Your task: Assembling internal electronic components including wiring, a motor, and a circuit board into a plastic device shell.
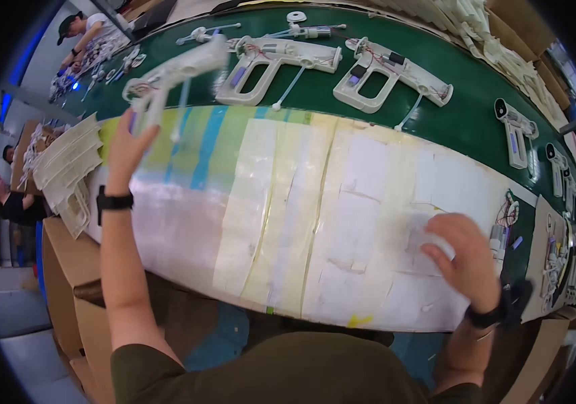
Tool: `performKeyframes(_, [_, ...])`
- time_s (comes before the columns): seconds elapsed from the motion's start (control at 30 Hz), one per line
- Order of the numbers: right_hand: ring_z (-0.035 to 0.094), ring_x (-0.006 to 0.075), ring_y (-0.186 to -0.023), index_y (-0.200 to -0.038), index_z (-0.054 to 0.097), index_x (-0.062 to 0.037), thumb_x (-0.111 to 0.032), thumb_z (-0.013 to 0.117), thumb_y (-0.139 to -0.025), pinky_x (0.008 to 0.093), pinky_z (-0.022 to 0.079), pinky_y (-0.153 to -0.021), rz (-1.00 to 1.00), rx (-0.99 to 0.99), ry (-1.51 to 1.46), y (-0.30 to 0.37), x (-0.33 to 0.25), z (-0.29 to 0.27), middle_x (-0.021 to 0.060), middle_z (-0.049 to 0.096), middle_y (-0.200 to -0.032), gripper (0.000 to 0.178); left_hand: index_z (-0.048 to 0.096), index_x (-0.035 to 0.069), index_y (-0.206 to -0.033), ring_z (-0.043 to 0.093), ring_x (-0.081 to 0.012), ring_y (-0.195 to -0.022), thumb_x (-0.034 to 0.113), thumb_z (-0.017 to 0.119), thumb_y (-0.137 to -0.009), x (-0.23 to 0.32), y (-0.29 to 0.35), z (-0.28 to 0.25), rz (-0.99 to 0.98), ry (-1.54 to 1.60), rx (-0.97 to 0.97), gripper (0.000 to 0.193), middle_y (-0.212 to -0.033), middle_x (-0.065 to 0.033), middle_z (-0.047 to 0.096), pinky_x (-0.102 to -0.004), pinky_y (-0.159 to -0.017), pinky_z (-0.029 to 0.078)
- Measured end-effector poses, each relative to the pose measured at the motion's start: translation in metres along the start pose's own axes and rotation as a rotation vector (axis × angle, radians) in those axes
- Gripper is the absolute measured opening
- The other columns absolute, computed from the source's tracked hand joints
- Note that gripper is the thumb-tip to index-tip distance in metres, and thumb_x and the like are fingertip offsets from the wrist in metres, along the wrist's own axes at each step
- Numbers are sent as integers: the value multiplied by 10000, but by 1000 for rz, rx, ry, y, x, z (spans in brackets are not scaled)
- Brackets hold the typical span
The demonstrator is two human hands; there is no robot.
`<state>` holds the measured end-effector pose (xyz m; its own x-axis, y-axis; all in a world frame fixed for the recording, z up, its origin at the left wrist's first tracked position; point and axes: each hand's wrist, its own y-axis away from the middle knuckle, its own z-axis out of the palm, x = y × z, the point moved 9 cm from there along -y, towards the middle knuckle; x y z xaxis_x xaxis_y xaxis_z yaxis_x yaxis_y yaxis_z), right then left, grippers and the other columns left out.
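Note:
My left hand (126,149) is raised at the left and grips a white gun-shaped plastic shell half (173,77) with wires and a thin tube hanging from it, just above the green conveyor belt (463,121). Blur smears my right hand (459,259), which lies over the taped white work surface (342,222) at the lower right; a whitish piece seems to sit under its fingers, but I cannot make it out. Two more open shell halves (281,64) (389,74) lie on the belt behind the work surface.
Further gun-shaped shells (518,131) lie along the belt to the right. Stacks of white shell parts (65,168) sit on cardboard boxes (65,269) at my left. Other people work at the far left and top left. Small wired parts (506,215) lie at the right edge.

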<state>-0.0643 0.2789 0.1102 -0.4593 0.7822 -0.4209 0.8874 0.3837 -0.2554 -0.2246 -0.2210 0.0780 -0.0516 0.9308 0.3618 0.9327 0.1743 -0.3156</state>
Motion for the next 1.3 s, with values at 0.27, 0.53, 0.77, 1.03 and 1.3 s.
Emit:
performKeyframes(0.27, [601,172,-760,-937,621,34,-169,589,-866,297,486,-728,-23,-168,18,-250,128,16,126,647,-820,218,402,-97,-1314,523,-362,-1162,407,695,-639,-98,-91,32,-141,-147,-172,892,-1250,-279,521,-372,-972,407])
performKeyframes(0.53, [611,170,-710,-892,660,-1,-479,680,-789,331,488,-621,382,-481,420,-370,267,114,90,655,-847,489,376,-15,-1365,498,-332,-1200,490,707,-690,-127,-142,85,-80,-83,-204,906,-1308,-235,492,-350,-1001,390])
performKeyframes(0.77, [603,179,-695,-870,603,-3,-484,760,-716,356,481,-567,555,-593,214,-371,245,129,86,614,-779,528,462,-9,-1300,467,-350,-1214,529,602,-808,-129,-164,67,-89,-194,25,742,-1328,-213,472,-385,-1010,378])
performKeyframes(1.03, [632,263,-777,-892,552,25,-436,793,-675,378,502,-676,286,-268,390,-391,261,123,167,621,-805,564,427,103,-1305,420,-304,-1253,466,742,-683,-165,-110,-81,-153,-1142,-190,786,-1327,-111,480,-590,-992,316])
performKeyframes(1.3, [614,382,-939,-976,623,-18,-515,695,-717,431,486,-775,265,592,175,-373,249,-41,223,648,-934,565,434,99,-1301,450,-297,-1214,277,753,-677,-276,-59,-84,-81,-1321,-160,723,-1248,-96,507,-515,-1015,342])
